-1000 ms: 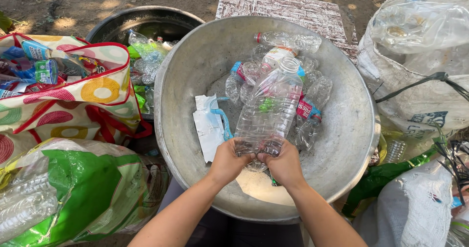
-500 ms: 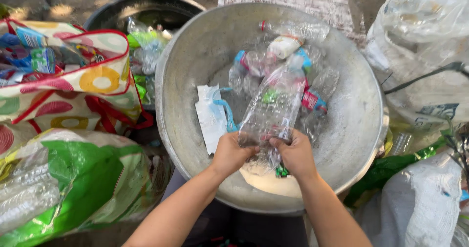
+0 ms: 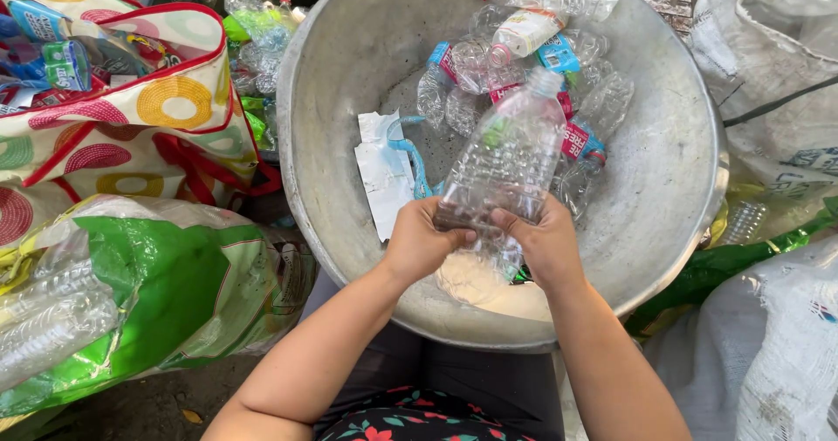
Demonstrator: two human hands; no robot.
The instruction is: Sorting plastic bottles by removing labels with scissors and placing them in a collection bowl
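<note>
So the big grey metal basin (image 3: 663,188) takes up most of the view, and everything else sits around it. Left of the basin you've got the colourful circle-patterned bag (image 3: 131,118) stuffed with cartons, and below that a green and clear sack (image 3: 148,293) of bottles. White sacks (image 3: 768,66) crowd the basin's right side. Inside the basin, toward the far wall, there's a pile of crushed bottles (image 3: 524,48) and a torn white label (image 3: 384,175). Over the basin's near rim you're holding the clear plastic bottle (image 3: 511,157), cap end pointing away from you. Your left hand (image 3: 419,240) and right hand (image 3: 541,240) have their fingers curled tight round its bottom end.
</note>
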